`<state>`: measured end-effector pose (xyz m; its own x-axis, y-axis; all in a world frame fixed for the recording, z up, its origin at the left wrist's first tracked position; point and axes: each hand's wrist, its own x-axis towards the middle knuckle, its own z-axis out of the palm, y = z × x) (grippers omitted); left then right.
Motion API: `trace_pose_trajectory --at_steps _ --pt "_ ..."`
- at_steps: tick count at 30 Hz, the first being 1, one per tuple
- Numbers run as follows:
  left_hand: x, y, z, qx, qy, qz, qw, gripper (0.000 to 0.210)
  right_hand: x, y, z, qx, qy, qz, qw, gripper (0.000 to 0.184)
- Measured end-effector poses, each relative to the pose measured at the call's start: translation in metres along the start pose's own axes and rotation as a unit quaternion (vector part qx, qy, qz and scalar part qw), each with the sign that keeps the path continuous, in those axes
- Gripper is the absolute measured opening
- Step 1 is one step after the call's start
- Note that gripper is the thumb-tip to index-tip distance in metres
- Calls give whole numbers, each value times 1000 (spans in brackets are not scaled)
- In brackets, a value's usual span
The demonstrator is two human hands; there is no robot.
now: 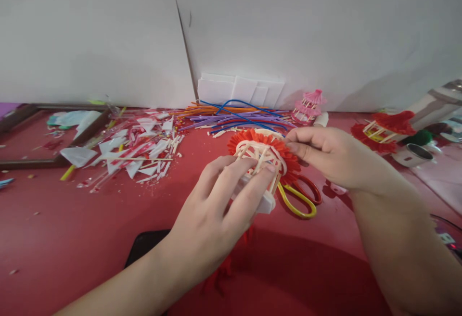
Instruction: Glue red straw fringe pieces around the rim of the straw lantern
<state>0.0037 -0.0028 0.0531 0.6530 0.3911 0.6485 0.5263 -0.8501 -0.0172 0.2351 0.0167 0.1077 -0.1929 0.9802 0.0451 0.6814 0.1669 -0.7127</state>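
Note:
A small stick-built pavilion model (pixel 262 157), tilted in the air over the table, has a frilly orange-red trim around a ring of pale sticks and a white base. My left hand (pixel 224 200) grips its side, fingers laid across the sticks. At the right edge of the orange-red trim, my right hand (pixel 321 155) has its thumb and forefinger pinched together on the frill. Scissors with yellow and red handles (pixel 301 208) lie on the table behind the model, their blades out of sight.
Paper and plastic scraps (pixel 137 143) and cut sticks litter the back left, beside a dark frame (pixel 32 164). Coloured pipe cleaners (pixel 238 116) lie at the back. A pink pavilion (pixel 308 107) and a red one (pixel 384 131) stand right. A black flat object (pixel 142 244) lies under my left forearm.

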Motion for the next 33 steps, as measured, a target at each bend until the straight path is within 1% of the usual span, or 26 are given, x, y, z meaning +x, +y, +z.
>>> trace_pose_trajectory --at_steps 3,5,7,8,10,11,12,13,15,17,19,20,22,24,26,28,31,33 --pt "0 0 1 2 3 1 1000 58 1 2 1 32 -1 9 999 37" --pt "0 -1 0 1 14 1 1000 56 3 6 2 86 20 13 996 35" --pt "-1 -1 -1 1 26 0 1000 56 6 13 3 145 70 15 987 31" --pt "-1 -1 -2 3 30 -1 1000 55 8 16 4 165 107 14 980 29" --pt "-2 -1 -4 5 37 3 999 53 11 22 4 172 184 9 968 25" --pt "-2 -1 -4 6 39 7 999 52 12 24 4 164 207 6 964 25" --pt "-2 -2 -5 7 42 11 999 50 13 25 4 152 212 5 965 26" --pt "-2 -2 -5 6 42 13 999 50 14 25 3 138 200 5 970 28" --pt "-2 -2 -5 3 36 10 999 50 14 23 2 108 136 14 985 34" --pt "-1 -2 -4 2 31 8 999 51 14 21 2 82 75 28 993 39" --pt "-1 -2 -3 1 28 4 1000 52 14 20 2 73 39 35 996 41" --pt "-1 -2 -3 -2 25 2 1000 52 15 20 2 71 32 36 996 40" --pt "-1 0 -3 -10 15 -8 1000 54 16 21 4 65 35 31 997 37" --pt "-1 0 -4 -20 6 -24 999 59 16 23 5 61 51 21 997 33" --pt "-1 1 -4 -34 5 -47 998 62 17 25 7 66 70 10 995 30" --pt "-2 1 -4 -50 10 -76 996 68 16 26 9 78 91 7 993 30" --pt "-4 0 -3 -74 33 -136 987 91 15 26 11 82 122 14 989 33" --pt "-6 -2 -1 -106 47 -194 974 108 14 24 11 86 129 15 988 31"
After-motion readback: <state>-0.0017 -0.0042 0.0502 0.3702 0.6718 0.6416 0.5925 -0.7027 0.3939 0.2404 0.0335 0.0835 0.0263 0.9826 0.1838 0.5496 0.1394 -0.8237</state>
